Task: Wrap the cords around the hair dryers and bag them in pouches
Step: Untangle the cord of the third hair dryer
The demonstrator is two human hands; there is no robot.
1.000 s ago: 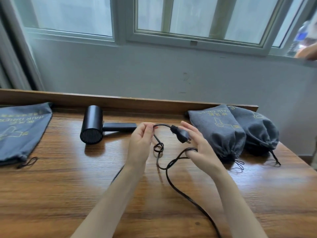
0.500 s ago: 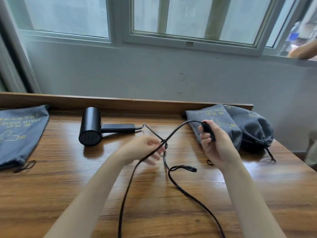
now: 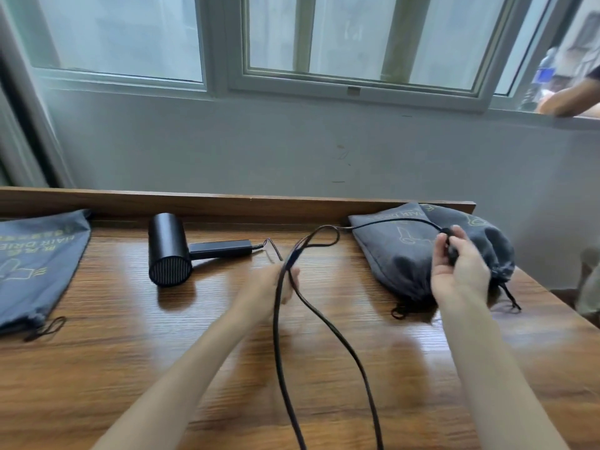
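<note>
Fingers (image 3: 439, 246) of the right hand (image 3: 461, 271) curl round the black plug (image 3: 452, 246), raised at about 2 o'clock. The left hand (image 3: 272, 287), near centre, seems to pinch the cord (image 3: 324, 326) where two strands meet, though blur hides the exact grip. Between the hands the cord hangs in a loose arc, and long strands run off the near edge at 6 o'clock.

Two stuffed pouches (image 3: 399, 258) at 2 o'clock look finished. The hair dryer (image 3: 168, 251) lies on its side at 10 o'clock with nothing wound round its handle, so I judge this one barely begun: gathering the slack, wrapping and bagging all remain. A flat pouch (image 3: 35, 264) waits at 9 o'clock.

The raised back ledge (image 3: 227, 204) sits just behind the dryer, and the full pouches crowd the right hand. The table (image 3: 130, 368) drops away at 3 o'clock. Bare wood from centre toward 7 o'clock gives the best working room.
</note>
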